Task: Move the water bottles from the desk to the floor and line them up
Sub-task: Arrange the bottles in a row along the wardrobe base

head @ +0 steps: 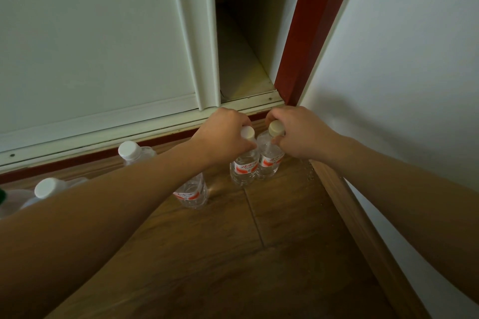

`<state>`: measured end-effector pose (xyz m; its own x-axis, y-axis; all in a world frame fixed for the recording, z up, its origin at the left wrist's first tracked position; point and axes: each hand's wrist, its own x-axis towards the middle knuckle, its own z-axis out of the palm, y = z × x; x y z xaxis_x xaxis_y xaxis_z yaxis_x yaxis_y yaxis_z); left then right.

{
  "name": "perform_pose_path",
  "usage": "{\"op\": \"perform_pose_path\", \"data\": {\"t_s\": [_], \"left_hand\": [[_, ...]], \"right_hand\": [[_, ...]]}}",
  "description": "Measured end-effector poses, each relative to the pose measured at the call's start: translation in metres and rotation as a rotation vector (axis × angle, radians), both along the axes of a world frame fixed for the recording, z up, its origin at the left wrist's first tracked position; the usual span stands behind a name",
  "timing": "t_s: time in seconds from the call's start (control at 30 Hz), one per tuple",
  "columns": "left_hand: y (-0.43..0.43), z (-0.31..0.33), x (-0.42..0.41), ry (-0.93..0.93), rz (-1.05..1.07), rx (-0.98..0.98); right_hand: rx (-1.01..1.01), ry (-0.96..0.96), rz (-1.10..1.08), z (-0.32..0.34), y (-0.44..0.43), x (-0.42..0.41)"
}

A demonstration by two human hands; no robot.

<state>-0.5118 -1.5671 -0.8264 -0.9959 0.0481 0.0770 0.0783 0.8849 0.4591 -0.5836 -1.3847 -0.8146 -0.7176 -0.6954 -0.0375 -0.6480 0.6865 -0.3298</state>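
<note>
Head view: we hold two water bottles upright, side by side, low at the floor (233, 254) in the corner.
Our left grip (225, 134) curls round the neck of the left bottle (243, 166), and our right grip (300, 137) round the neck of the right bottle (270, 160). The two bottles touch. We should press both bases flat, align them with the standing bottle (193, 194) nearby, then release gently so neither tips.

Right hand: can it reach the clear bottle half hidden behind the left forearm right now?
Probably not. The right hand grips a clear plastic water bottle with a red label, and the left forearm lies across the clear white-capped bottle, blocking the path.
</note>
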Motion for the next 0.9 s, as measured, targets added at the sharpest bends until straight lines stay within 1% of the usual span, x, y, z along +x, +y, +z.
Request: {"op": "perform_pose_path", "data": {"t_s": [0.47,0.9], "left_hand": [[0.0002,0.0023,-0.0010,-0.063,0.051,0.024],[0.0004,0.0024,0.0058,-0.047,0.045,0.046]], "right_hand": [[0.004,-0.017,-0.005,0.0045,-0.0017,0.0010],[0.012,0.035,-0.001,-0.0020,0.0046,-0.0036]]}}
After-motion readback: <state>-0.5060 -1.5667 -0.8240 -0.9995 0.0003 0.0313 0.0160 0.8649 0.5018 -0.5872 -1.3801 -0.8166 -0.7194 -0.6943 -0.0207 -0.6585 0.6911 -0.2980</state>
